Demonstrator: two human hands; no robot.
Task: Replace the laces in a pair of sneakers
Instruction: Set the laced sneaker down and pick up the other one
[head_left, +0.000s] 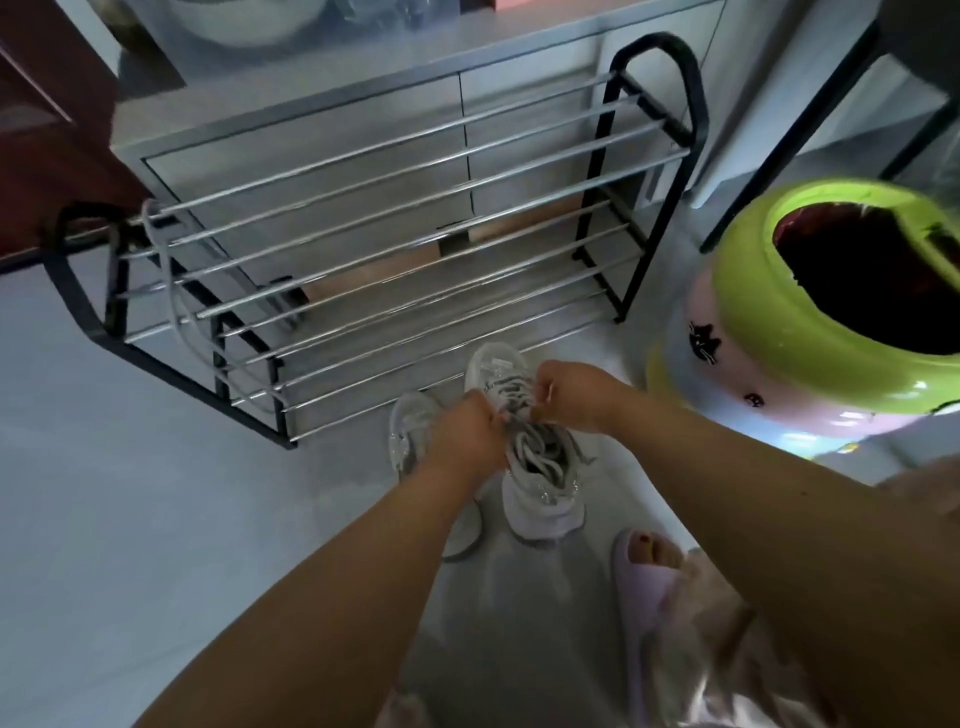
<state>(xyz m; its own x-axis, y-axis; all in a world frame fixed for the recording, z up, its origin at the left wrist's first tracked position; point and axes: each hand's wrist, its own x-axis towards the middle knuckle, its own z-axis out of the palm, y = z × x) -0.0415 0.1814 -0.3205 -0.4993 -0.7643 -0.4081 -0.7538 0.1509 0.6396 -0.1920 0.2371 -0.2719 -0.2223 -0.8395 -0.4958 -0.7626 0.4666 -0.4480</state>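
**Both hands on the right-hand sneaker's lace, toe pointing away**

Forearms fill the near field and converge on one sneaker (524, 447) standing on the floor (156, 467), heel toward the person, toe toward the rack (363, 234). Long axis runs straight away from the body. Left hand (462, 441) sits at the shoe's left flank, right hand (566, 397) at its right, slightly farther out toward the toe. Each grip is narrow, fingers curled and apparently pinching the lace (519, 415) across the eyelets; blur hides the exact strand. Other sneaker (415, 441) lies just beside it, on the left, partly under the left wrist. Next pull likely runs crosswise to the axis, outward to each side. A spare lace (171, 291) hangs off the rack's left end, well apart.
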